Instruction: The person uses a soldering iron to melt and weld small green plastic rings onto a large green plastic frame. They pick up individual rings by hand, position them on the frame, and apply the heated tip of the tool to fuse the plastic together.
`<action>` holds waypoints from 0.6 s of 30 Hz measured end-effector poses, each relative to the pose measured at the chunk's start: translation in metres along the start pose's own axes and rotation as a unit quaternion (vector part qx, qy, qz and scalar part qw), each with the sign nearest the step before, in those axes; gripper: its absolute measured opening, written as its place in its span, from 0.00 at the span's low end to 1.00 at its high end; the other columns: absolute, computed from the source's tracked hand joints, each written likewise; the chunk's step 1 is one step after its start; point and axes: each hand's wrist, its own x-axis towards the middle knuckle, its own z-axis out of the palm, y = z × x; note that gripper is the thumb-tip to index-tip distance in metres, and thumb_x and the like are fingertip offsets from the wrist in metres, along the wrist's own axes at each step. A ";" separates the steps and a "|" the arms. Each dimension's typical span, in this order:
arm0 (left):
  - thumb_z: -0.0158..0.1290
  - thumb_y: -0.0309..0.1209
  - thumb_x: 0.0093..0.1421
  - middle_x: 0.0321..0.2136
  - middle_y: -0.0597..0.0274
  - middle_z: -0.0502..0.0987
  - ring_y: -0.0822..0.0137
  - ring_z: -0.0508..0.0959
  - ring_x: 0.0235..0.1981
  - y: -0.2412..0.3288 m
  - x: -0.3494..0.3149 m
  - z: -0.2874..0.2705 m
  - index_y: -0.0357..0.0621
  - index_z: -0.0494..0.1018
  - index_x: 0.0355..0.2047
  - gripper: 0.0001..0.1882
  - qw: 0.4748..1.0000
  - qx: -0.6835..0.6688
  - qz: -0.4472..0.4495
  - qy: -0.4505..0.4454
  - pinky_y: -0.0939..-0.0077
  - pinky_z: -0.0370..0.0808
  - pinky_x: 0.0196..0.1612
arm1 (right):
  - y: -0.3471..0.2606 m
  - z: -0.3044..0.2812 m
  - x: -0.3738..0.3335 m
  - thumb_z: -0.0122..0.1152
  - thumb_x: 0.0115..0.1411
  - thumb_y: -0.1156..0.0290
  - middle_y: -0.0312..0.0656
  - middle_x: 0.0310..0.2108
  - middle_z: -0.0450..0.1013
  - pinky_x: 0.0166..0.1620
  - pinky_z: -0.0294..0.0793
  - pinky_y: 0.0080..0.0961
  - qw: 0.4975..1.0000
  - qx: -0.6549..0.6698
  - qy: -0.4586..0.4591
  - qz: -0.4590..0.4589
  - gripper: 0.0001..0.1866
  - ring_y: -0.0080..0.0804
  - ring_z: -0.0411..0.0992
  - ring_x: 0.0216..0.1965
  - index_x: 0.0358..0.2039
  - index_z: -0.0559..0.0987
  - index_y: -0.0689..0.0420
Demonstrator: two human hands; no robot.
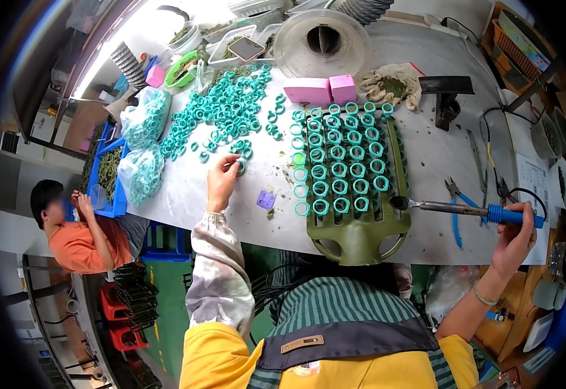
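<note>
Pale grey covering spreads over the worktable (250, 223), its far side crowded with tubs, and I can see both of this person's hands at work above it. Fingertips of the left hand (220, 185) are pinched together on a teal ring (241, 166), just off the near edge of a big loose heap of rings (221, 111). Left of that hand sit two bulging clear bags (142, 176) of the same teal rings; just to its right, on the table, lies a small purple square (266, 200). Further right, between the two hands, stands a green rack (359, 236) with teal rings (340, 187) set along it in rows. The right hand (516, 243) is closed around the blue handle of a soldering iron (455, 208), whose shaft points left, its dark tip at the rack's right edge; whether they touch I can't tell. Blue-handled pliers (456, 223) lie beyond the iron, left of that hand. Well off to the left hand's left, a co-worker in orange (85, 249) sits beside a blue crate (119, 198)
</note>
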 end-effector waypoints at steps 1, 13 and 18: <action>0.54 0.23 0.61 0.33 0.66 0.79 0.78 0.75 0.30 0.000 0.000 -0.001 0.38 0.79 0.43 0.10 1.000 0.021 -0.004 -0.008 0.84 0.73 0.34 | 0.000 0.000 0.000 0.59 0.64 0.58 0.38 0.23 0.75 0.23 0.67 0.12 1.000 -0.001 0.000 -0.001 0.17 0.20 0.67 0.15 0.24 0.78 0.58; 0.55 0.23 0.62 0.41 0.62 0.79 0.77 0.77 0.37 0.047 -0.035 0.006 0.36 0.79 0.44 0.11 0.984 -0.164 -0.060 -0.044 0.85 0.76 0.41 | -0.002 -0.006 -0.002 0.59 0.64 0.58 0.37 0.22 0.74 0.23 0.66 0.12 1.000 -0.014 0.015 -0.005 0.18 0.19 0.65 0.15 0.23 0.77 0.58; 0.56 0.23 0.61 0.41 0.66 0.79 0.79 0.75 0.37 0.104 -0.081 0.047 0.40 0.75 0.51 0.17 0.987 -0.087 0.071 -0.117 0.84 0.76 0.39 | 0.006 -0.004 -0.002 0.59 0.64 0.60 0.40 0.21 0.75 0.22 0.67 0.12 1.000 0.009 -0.004 -0.013 0.17 0.20 0.66 0.15 0.24 0.78 0.59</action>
